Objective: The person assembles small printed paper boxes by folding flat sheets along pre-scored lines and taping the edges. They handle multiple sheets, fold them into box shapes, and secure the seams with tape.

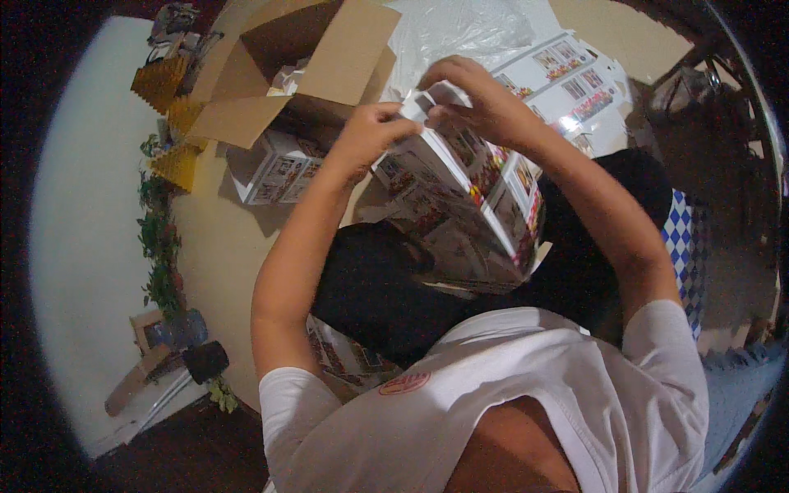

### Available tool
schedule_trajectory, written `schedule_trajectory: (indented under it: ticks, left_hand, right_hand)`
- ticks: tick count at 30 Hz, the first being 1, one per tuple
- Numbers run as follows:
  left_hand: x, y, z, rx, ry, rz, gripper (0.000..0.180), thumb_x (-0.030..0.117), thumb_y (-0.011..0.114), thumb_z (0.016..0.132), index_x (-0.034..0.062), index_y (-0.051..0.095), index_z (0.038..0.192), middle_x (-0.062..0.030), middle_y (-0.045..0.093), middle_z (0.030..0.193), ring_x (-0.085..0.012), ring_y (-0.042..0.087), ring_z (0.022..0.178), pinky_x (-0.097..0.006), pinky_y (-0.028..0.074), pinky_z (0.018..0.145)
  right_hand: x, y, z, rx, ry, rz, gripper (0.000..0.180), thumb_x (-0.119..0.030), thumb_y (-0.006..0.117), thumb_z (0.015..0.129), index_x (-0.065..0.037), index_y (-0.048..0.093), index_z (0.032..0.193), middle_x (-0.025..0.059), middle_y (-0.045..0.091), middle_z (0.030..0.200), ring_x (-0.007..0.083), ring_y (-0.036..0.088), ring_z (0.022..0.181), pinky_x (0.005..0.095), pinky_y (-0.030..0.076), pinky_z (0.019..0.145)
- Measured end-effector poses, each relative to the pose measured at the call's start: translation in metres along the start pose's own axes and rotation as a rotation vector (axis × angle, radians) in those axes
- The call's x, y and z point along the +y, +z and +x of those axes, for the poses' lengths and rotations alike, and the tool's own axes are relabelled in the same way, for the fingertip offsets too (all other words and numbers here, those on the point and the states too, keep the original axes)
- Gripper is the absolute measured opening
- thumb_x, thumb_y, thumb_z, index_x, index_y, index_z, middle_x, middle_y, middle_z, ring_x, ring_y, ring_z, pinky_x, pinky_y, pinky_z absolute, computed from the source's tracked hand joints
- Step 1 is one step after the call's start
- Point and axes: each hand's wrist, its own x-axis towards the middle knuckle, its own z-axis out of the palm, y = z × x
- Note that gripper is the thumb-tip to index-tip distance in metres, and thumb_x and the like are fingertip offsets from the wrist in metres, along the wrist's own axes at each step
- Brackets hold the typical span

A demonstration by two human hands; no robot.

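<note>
A long printed carton, with pictures on its glossy sides, stands tilted between my dark-clad knees. At its upper end, white flaps stick up. My left hand pinches the near-left edge of this end between thumb and fingers. On the other side, my right hand has its fingers curled over the white flap, with the thumb side close to the left hand's fingertips. The inside of the carton is mostly hidden by my hands.
An open brown cardboard box stands beyond my left hand, flaps spread. Below it sits another printed carton. Flat printed sheets and clear plastic wrap lie at the far right. Green plants line the left wall.
</note>
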Motion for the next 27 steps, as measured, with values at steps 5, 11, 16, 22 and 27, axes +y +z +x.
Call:
schedule_trajectory:
  ticks: [5,11,16,22,27]
  left_hand:
    - [-0.017,-0.042,-0.023,0.314,-0.073,-0.613,0.023,0.013,0.066,0.078,0.0003,0.065,0.097,-0.006,0.066,0.084,-0.0156,0.061,0.071,-0.028,0.049,0.068]
    - [-0.058,-0.027,-0.043,0.516,-0.118,-0.731,0.022,0.017,0.068,0.077,0.0035,0.066,0.094,-0.0068,0.066,0.091,-0.0201,0.061,0.088,-0.036,0.046,0.084]
    - [-0.062,-0.01,-0.051,0.546,-0.193,-0.875,0.015,0.014,0.067,0.077,0.0025,0.066,0.088,-0.005,0.065,0.083,-0.016,0.06,0.079,-0.031,0.047,0.074]
    - [-0.064,-0.007,-0.05,0.569,-0.124,-0.97,0.019,0.013,0.066,0.078,0.0009,0.064,0.092,-0.0069,0.064,0.093,-0.0191,0.06,0.089,-0.033,0.046,0.082]
    - [-0.088,0.01,-0.055,0.627,-0.072,-1.089,0.023,0.013,0.067,0.08,0.0003,0.064,0.099,-0.0061,0.063,0.101,-0.0195,0.056,0.098,-0.033,0.039,0.092]
  right_hand:
    - [-0.028,-0.001,-0.045,0.052,0.273,-0.001,0.034,-0.017,0.065,0.084,-0.007,0.06,0.116,0.0141,0.058,0.112,0.0308,0.054,0.111,0.0375,0.041,0.096]
    - [-0.019,0.011,-0.064,0.015,0.363,0.209,0.033,-0.001,0.064,0.081,-0.01,0.066,0.112,0.0105,0.061,0.112,0.0269,0.06,0.103,0.0335,0.05,0.085]
    - [-0.023,0.022,-0.052,-0.084,0.268,-0.127,0.037,0.004,0.066,0.077,-0.012,0.067,0.111,0.009,0.063,0.109,0.0256,0.06,0.099,0.0321,0.049,0.083]
    - [0.001,0.01,-0.045,0.144,0.248,-0.181,0.026,-0.001,0.066,0.079,-0.008,0.068,0.104,0.0086,0.064,0.105,0.0259,0.059,0.098,0.0343,0.048,0.084]
    - [0.029,-0.035,-0.051,0.442,0.287,-0.587,0.021,-0.015,0.065,0.086,-0.006,0.068,0.104,0.013,0.065,0.107,0.0281,0.059,0.103,0.0359,0.045,0.088]
